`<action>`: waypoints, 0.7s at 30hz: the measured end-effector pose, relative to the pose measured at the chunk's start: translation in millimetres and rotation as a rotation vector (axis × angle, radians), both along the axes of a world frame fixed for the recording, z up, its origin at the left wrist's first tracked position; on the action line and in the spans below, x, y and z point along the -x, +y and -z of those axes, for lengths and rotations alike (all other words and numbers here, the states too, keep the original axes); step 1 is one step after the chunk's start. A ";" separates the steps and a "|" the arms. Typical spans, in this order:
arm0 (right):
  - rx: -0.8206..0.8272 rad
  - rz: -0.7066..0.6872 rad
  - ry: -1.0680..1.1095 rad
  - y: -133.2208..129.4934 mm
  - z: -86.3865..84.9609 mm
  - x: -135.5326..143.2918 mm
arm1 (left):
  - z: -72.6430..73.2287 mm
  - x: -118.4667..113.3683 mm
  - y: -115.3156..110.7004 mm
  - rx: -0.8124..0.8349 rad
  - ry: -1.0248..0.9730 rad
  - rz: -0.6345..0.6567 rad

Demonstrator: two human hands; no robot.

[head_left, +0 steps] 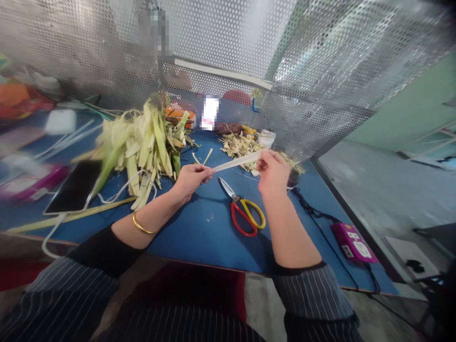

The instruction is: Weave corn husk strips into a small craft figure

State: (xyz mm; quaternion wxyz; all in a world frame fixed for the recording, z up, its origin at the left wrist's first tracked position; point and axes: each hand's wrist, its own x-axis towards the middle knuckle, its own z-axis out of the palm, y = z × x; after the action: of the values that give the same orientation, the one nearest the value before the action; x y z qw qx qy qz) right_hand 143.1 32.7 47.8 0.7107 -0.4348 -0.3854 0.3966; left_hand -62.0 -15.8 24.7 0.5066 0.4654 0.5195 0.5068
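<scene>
A pale, flat strip of what looks like dried corn husk [235, 163] is stretched between my two hands above the blue table. My left hand [191, 180] pinches its left end, and my right hand [273, 170] grips the other end, slightly higher. Below the strip lie scissors [233, 195] with one red and one yellow handle, blades partly apart and pointing away to the left. Left of my left hand spreads a large pile of pale green and yellow husks [137, 142]. Behind the strip is a heap of small husk scraps [239, 146].
A dark phone [74, 187] with a white cable lies at the left. A purple packet [354, 242] and black cords [317, 216] sit at the right edge. An orange packet [180, 114] stands at the back, before a perforated metal screen [228, 42]. The blue table [199, 237] ends near my body.
</scene>
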 end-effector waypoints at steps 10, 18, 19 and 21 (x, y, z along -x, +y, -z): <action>-0.249 0.404 -0.230 -2.3 -7.8 -17.5 | 3.2 -3.5 1.3 -0.023 -0.033 -0.212; -0.917 0.028 -1.514 -43.7 18.3 18.1 | 3.0 -11.8 -11.1 0.228 -0.359 0.338; -0.960 -0.067 -1.618 -46.2 22.3 22.5 | 2.5 -11.9 -11.6 0.256 -0.429 0.350; -1.024 -0.147 -1.717 -48.7 28.5 28.7 | 1.2 -11.0 -11.8 0.269 -0.510 0.307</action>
State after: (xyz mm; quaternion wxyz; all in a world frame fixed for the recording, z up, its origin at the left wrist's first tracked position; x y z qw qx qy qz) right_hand 114.4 -16.0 19.3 0.2669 -0.1907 -0.9182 -0.2222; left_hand -51.0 -27.5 23.5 0.7477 0.3254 0.3621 0.4516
